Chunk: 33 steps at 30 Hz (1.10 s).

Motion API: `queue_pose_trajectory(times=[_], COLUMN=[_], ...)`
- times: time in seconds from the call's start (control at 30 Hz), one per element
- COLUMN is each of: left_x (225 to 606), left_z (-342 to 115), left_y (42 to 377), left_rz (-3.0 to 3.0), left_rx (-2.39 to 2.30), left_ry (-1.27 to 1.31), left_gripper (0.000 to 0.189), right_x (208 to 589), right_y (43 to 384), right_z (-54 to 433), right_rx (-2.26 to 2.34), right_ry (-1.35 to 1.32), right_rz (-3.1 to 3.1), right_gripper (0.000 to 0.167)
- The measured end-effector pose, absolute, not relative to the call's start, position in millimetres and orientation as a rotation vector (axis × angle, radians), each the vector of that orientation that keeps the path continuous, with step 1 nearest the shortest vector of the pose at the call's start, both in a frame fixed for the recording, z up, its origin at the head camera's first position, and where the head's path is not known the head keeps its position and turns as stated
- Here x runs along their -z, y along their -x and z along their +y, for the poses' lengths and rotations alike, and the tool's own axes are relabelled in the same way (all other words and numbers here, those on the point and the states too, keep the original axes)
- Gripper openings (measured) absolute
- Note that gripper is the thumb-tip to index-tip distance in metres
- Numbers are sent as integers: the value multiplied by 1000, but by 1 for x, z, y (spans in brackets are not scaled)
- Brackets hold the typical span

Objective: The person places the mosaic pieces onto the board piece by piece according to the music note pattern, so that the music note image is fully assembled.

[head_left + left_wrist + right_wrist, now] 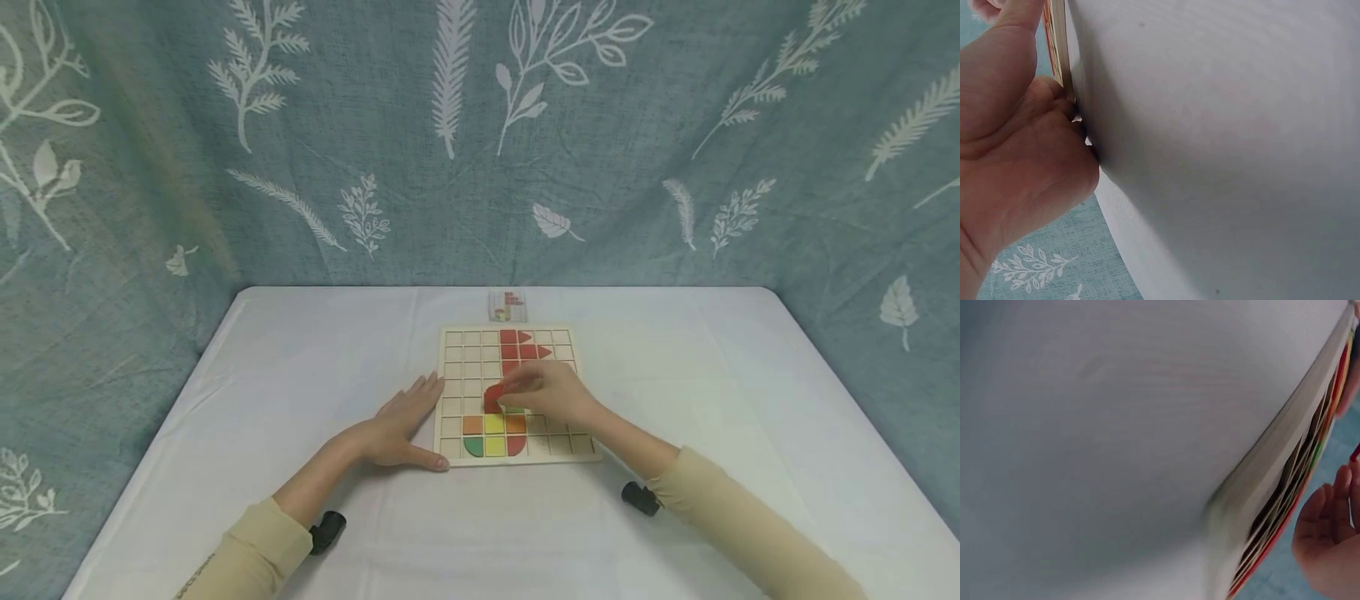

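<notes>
A wooden grid board (453,358) lies on the white-covered table. My left hand (401,425) rests flat at its left side, thumb spread near the front corner, fingertips at the edge. Over the board, my right hand (551,393) pinches a red piece (492,401) between thumb and fingers, and a bit of red (1355,454) shows at the fingertips in the right wrist view. Red pieces (509,352) fill several squares toward the back, two with pointed ends. Near the front are orange (472,425), yellow (494,447), green (473,447) and red rounded (516,446) pieces. My right hand partly hides a light green piece (514,410).
A small picture card (507,306) with a coloured pattern lies behind the board, near the table's back edge. White cloth (675,375) covers the table around it. A blue-green curtain (420,208) with white leaf prints hangs behind and at both sides.
</notes>
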<state>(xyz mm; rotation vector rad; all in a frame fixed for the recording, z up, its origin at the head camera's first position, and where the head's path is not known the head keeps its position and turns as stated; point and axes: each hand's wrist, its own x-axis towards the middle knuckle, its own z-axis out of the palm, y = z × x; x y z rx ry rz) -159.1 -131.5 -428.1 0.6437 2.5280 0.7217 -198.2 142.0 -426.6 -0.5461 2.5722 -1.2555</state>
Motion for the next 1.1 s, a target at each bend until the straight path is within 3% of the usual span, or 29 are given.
queue_pose_trajectory(times=[0.27,1.1], left_x=[424,427], left_z=[-131,-132], left_y=[159,158], left_rz=[2517,2523], left_rx=[-727,-697], left_ry=[-630,-638], left_gripper=[118,118], right_x=[429,432], right_y=[205,200], right_z=[114,108], right_rx=[970,904], right_ry=[830,1017], right_rz=[2676,2661], right_gripper=[22,20])
